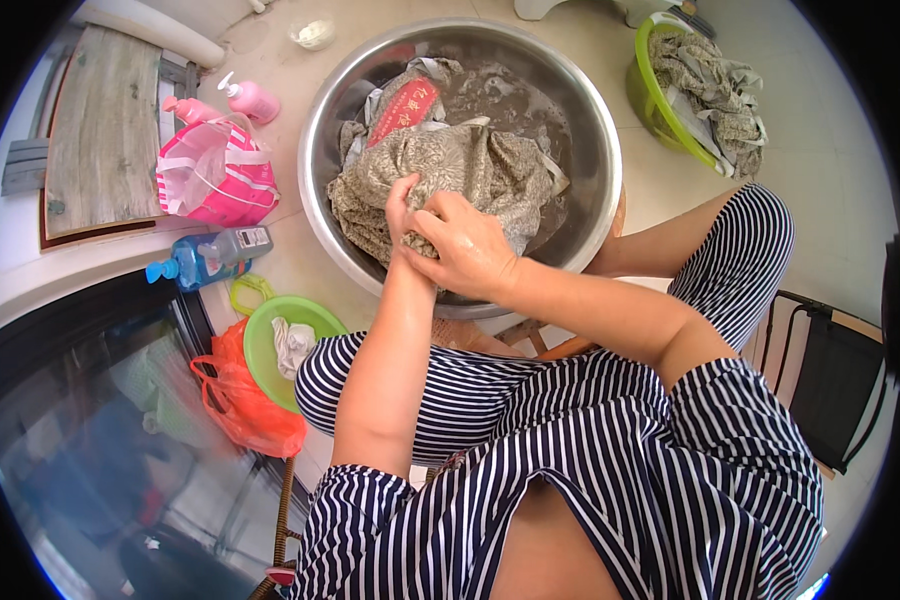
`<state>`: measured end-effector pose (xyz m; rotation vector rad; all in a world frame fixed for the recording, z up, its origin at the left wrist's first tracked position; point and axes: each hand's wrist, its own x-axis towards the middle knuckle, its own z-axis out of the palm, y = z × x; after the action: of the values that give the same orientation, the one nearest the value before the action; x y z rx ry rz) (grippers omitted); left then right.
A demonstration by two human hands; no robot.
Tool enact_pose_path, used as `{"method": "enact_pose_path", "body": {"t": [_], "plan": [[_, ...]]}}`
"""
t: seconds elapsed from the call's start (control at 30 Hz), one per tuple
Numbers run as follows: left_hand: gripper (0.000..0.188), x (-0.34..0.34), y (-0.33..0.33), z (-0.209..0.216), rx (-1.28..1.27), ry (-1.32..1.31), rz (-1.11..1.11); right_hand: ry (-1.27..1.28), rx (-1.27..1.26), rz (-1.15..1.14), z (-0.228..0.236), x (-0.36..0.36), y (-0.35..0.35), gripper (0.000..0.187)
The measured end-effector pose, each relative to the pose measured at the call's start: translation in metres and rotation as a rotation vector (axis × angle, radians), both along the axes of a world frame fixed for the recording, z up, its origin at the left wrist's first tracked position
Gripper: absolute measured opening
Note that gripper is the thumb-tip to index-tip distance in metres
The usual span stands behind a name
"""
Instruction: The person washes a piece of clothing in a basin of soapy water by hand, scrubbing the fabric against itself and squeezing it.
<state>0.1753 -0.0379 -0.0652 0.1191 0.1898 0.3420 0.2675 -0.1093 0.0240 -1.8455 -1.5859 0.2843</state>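
Observation:
A wide metal basin (310, 180) holds murky, sudsy water and a soaked grey-brown patterned cloth (500, 165) heaped above the surface. My left hand (402, 212) is at the near side of the heap, closed on a fold of the cloth. Right beside it, my right hand (465, 248) bends its wet fingers around the same bunched fabric, the two hands almost touching. The right hand partly covers the left, and the fold between them is mostly hidden. A red printed patch (404, 110) shows on the far part of the heap.
A green basin (653, 105) at the far right holds more patterned cloth. Along the left stand pink pump bottles (253, 102), a pink bag (215, 205), blue and clear bottles (202, 262), a red plastic bag (255, 410) and a small green basin (262, 345) with white cloth.

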Motion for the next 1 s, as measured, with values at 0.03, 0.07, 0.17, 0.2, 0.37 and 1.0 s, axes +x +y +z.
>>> {"method": "enact_pose_path", "body": {"t": [0.03, 0.07, 0.17, 0.2, 0.37, 1.0], "plan": [[0.037, -0.002, -0.001, -0.029, 0.116, -0.029, 0.166, 0.009, 0.034, 0.155, 0.002, -0.009, 0.0, 0.028], [0.034, 0.008, -0.007, -0.048, 0.217, -0.075, 0.313, -0.022, -0.021, 0.138, -0.017, 0.008, 0.019, 0.027], [0.037, 0.06, -0.028, -0.001, -0.175, 0.527, 0.331, 0.023, -0.432, -0.239, -0.052, 0.07, 0.045, 0.029], [0.037, 0.061, -0.026, 0.013, -0.177, 0.527, 0.326, 0.041, -0.289, -0.345, -0.054, 0.07, 0.043, 0.029], [0.039, -0.003, 0.006, 0.012, 0.073, -0.09, 0.012, -0.02, -0.033, 0.022, 0.008, -0.003, 0.007, 0.027], [0.046, 0.059, -0.024, 0.038, -0.168, 0.607, 0.159, 0.083, 0.0, -0.462, -0.05, 0.062, 0.034, 0.029]]}}
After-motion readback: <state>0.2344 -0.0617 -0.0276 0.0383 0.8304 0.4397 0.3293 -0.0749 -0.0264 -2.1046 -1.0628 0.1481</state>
